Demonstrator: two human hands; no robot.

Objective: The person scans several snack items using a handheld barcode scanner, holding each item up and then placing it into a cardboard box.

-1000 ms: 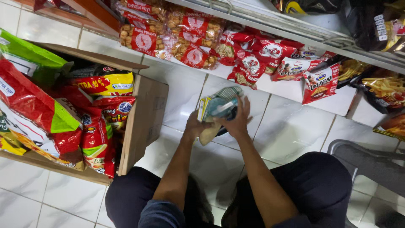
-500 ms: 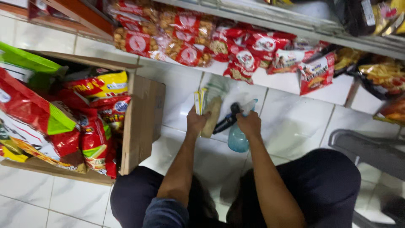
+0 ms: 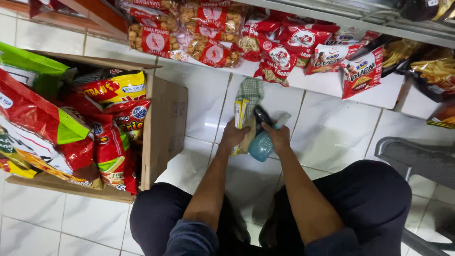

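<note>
My left hand (image 3: 233, 136) grips a yellow-and-tan snack packet (image 3: 242, 124) together with a green checked cloth (image 3: 250, 93) that sticks up above it. My right hand (image 3: 277, 136) holds a pale blue spray bottle (image 3: 261, 145) with a black trigger head (image 3: 261, 116), right beside the packet. Both hands are low over the white tiled floor (image 3: 327, 132), just in front of my knees.
An open cardboard box (image 3: 163, 128) full of red, yellow and green snack bags stands at the left. A low shelf (image 3: 374, 95) at the back carries rows of red snack packets. A grey chair frame (image 3: 417, 161) is at the right.
The bottle has come down from in front of the packet to the floor beside it, my right hand on it. My left hand keeps the packet and cloth.
</note>
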